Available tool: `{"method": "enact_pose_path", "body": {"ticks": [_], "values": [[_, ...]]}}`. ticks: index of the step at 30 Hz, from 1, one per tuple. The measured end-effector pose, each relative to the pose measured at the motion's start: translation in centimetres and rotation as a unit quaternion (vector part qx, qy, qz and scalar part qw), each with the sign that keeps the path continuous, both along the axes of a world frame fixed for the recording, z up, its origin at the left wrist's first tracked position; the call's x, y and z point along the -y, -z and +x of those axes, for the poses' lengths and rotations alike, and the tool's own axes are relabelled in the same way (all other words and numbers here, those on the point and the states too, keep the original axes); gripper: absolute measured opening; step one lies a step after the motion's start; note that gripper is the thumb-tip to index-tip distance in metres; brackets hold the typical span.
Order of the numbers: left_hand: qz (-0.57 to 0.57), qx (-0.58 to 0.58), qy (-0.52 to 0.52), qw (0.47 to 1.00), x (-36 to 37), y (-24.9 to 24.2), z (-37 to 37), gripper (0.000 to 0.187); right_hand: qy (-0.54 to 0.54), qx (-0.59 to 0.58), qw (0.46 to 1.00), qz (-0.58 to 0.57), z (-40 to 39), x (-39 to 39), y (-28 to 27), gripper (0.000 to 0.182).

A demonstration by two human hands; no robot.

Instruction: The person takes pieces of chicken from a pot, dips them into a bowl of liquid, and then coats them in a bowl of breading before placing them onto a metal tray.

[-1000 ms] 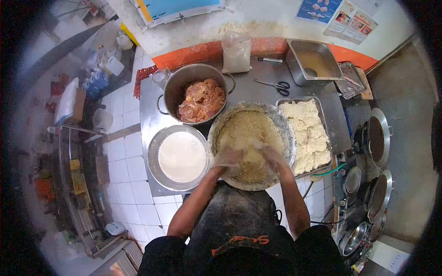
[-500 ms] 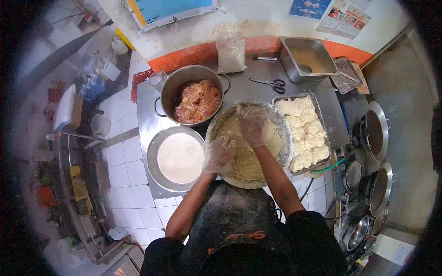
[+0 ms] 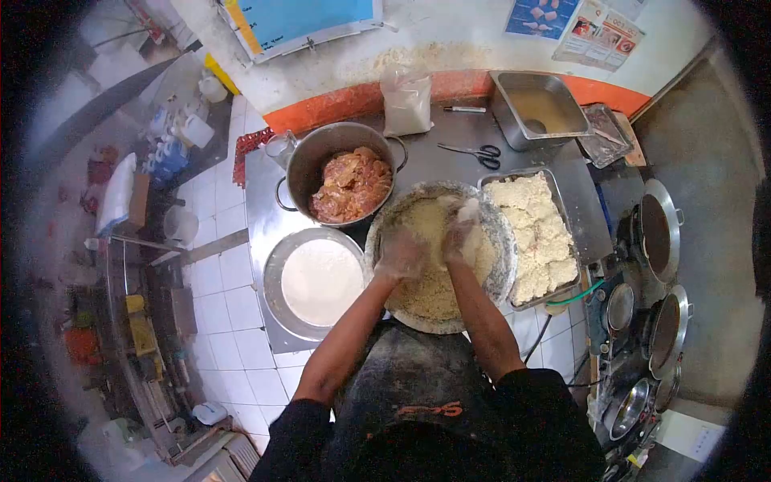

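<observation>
**Even light, strong fisheye distortion**

The scene is lit brightly and evenly from above, and only soft, short shadows are cast. Mild glare is seen on the steel table (image 3: 450, 165) and on the pans at the right. The frame is bent by a fisheye lens and ringed by black vignetting. The edges are smeared, and the gloved hands are blurred.

No legible words, brands or numbers anywhere: orange lettering on the black apron (image 3: 429, 410) too blurred to make out, print on the wall posters (image 3: 596, 30) and on the blue board (image 3: 309, 18) too small to decipher
</observation>
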State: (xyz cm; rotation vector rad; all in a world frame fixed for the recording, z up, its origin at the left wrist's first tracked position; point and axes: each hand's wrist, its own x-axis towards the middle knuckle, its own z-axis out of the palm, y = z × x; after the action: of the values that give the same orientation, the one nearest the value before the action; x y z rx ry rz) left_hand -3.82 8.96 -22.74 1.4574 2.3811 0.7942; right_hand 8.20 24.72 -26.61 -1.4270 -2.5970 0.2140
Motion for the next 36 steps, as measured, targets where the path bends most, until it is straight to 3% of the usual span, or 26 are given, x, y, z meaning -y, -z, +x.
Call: {"method": "enact_pose_path", "body": {"ticks": [1,4,8,10,11,13,14,17,19,20,22,23,25,26,27,28,29,30,32,33,35,36], "values": [[-0.069,0.151,-0.035,0.985,-1.9,0.7,-0.6,0.06,0.005,0.073,0.997,0.023,-0.2,-0.3,-2.1,0.04],[-0.124,0.221,-0.024,0.967,-2.3,-12.0,-1.7,0.072,-0.019,0.192,0.98,0.044,2.4,-2.7,-4.2,0.043],[-0.116,0.172,-0.081,0.975,-3.9,-5.3,-1.8,0.077,-0.046,0.283,0.958,0.024,7.3,-4.2,-4.9,0.045],[-0.023,0.171,0.014,0.985,-3.2,-1.8,-1.7,0.079,-0.061,-0.053,0.993,-0.091,9.9,-4.3,-1.3,0.045],[-0.024,0.173,0.016,0.985,-3.1,-0.3,-1.7,0.079,-0.067,-0.223,0.962,-0.144,11.1,-4.1,0.7,0.045],[0.026,0.075,0.113,0.991,-3.8,0.5,-2.0,0.076,-0.077,-0.539,0.807,-0.228,12.1,-4.1,2.3,0.045],[0.029,0.074,0.112,0.991,-4.1,0.2,-2.0,0.076,-0.079,-0.539,0.808,-0.226,12.5,-4.2,2.3,0.045],[-0.038,0.11,0.114,0.987,-3.8,-8.2,-1.3,0.068,-0.053,-0.361,0.895,-0.255,13.2,-2.5,-0.9,0.049],[-0.09,0.302,0.114,0.942,-3.1,-15.3,-1.3,0.067,-0.038,-0.239,0.932,-0.271,13.1,-0.7,-3.4,0.053],[-0.091,0.293,0.11,0.945,-2.3,-18.3,-1.5,0.067,-0.044,-0.247,0.929,-0.272,13.0,0.0,-4.7,0.053],[-0.001,0.288,0.173,0.942,-0.7,-23.4,-2.0,0.069,-0.044,-0.298,0.832,-0.466,12.1,1.0,-7.1,0.057],[-0.001,0.277,0.173,0.945,-0.1,-24.8,-2.3,0.069,-0.05,-0.307,0.829,-0.465,11.5,2.3,-6.7,0.057],[0.031,0.401,0.141,0.905,1.1,-26.0,-2.4,0.068,-0.031,-0.452,0.661,-0.598,11.2,4.5,-4.4,0.062],[0.083,0.442,0.149,0.881,1.4,-23.7,-2.7,0.062,-0.055,-0.448,0.673,-0.587,10.5,4.6,-3.2,0.062],[0.081,0.443,0.151,0.88,2.0,-23.0,-2.9,0.062,-0.103,-0.395,0.744,-0.529,9.7,4.4,-1.6,0.062],[0.049,0.413,0.133,0.899,2.9,-22.6,-3.4,0.06,-0.15,-0.341,0.804,-0.463,8.8,3.9,-0.2,0.062],[0.017,0.383,0.113,0.917,3.6,-22.3,-3.5,0.059,-0.173,-0.319,0.822,-0.44,8.4,3.3,0.6,0.062],[0.017,0.383,0.112,0.917,4.3,-22.7,-3.1,0.059,-0.196,-0.305,0.83,-0.425,8.2,2.5,1.1,0.062],[0.044,0.245,0.029,0.968,5.9,-24.0,-1.9,0.054,-0.23,-0.294,0.83,-0.413,8.5,1.4,1.0,0.062],[0.044,0.248,0.029,0.967,6.4,-23.4,-1.7,0.054,-0.246,-0.293,0.827,-0.412,9.0,0.7,0.4,0.063],[-0.012,0.389,-0.03,0.921,6.8,-20.0,-1.6,0.052,-0.244,-0.293,0.828,-0.412,10.6,-0.4,-1.1,0.063],[-0.011,0.394,-0.019,0.919,7.2,-15.8,-2.2,0.052,-0.226,-0.311,0.816,-0.433,11.6,-1.2,-3.1,0.063]]}}
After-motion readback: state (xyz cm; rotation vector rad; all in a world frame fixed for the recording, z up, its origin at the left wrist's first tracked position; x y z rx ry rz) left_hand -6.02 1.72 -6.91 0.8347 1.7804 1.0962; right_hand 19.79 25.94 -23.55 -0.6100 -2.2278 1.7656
